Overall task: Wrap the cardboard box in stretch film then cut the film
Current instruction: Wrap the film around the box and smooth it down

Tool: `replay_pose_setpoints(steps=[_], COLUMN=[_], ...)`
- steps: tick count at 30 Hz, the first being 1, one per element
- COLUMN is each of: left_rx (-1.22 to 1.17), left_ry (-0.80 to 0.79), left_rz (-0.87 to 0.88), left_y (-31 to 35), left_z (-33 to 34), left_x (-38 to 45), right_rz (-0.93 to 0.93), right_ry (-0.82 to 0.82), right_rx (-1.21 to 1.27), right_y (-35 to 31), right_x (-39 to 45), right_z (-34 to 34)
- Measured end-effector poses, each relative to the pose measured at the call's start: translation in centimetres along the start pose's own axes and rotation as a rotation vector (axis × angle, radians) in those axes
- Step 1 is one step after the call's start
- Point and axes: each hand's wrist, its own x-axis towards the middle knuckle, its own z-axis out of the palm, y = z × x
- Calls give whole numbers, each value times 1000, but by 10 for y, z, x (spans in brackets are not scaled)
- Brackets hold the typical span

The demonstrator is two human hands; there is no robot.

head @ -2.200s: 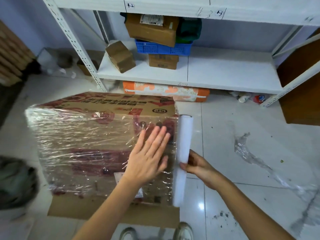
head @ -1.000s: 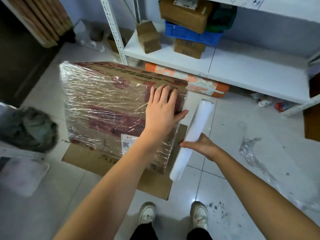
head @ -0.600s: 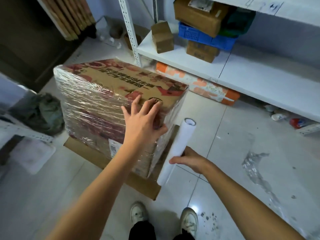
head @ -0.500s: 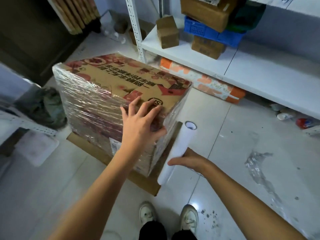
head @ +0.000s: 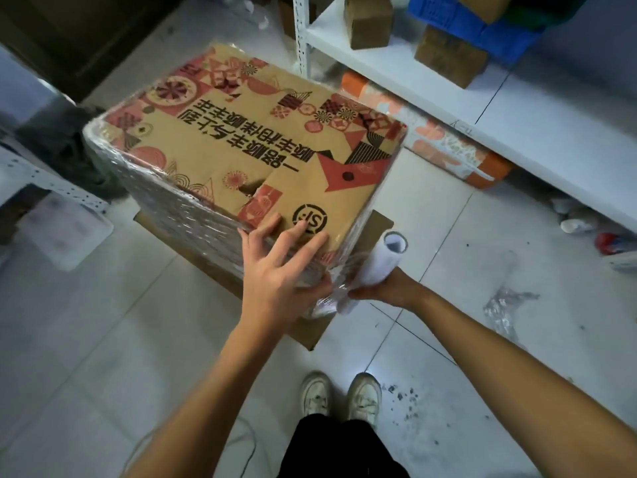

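Observation:
A large cardboard box [head: 241, 146] with red patterns and black print stands on a flat cardboard sheet [head: 310, 334] on the floor. Clear stretch film covers its sides; the top is bare. My left hand [head: 281, 270] lies spread over the box's near top corner, fingers straight on the top face and the thumb on the filmed side. My right hand [head: 386, 288] grips a white roll of stretch film [head: 379, 262] upright just right of that corner. Film runs from the roll to the box.
A white metal shelf [head: 517, 108] with small cardboard boxes [head: 368, 22] and a blue crate [head: 482, 32] stands behind the box. An orange bag [head: 458, 150] lies under the shelf. Crumpled film scraps [head: 506, 310] lie on the tiles at right. My shoes [head: 341, 396] are below.
My left hand slid from the box's filmed side up onto its near top corner. The roll in my right hand came closer to that corner. The view shifted to look down on the top.

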Motion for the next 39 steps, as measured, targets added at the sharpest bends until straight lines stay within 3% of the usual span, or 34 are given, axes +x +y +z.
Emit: replay_pose_setpoints(steps=[3,10,13,18,21,24,27,30,34,39], left_rx=[-33,-96,-76,-56,-24,44,246,410,442,390], left_ry=[16,3,-20,-40,-52,-100,-166,-253,-326,-336], left_rz=[24,35,7,-27,-10,-46,-121,-163,-311,-353], left_y=[-10,-40,-45,-42,-45,-38,-19,7,22,15], left_z=[-1,-10,-8,-3,-6,-8,-13,-12,1,5], left_x=[-25,-70,-92,-109,-107,-110,-108,-95,-85,-97], right_rz=[25,-84,-40,-54,88,104,80,-51,-164,-168], right_ry=[-73,-33,-46,95,173,207,85,-39,10,68], right_rx=[-67,-206,-230,-269,-415,-361,-160,-229,-389,-464], right_y=[11,22,24,34,32,28,31,35,37,47], right_x=[-2,8,9,19,30,35,33,28,23,22], right_z=[17,48,54,65,68,72,70,59,47,40])
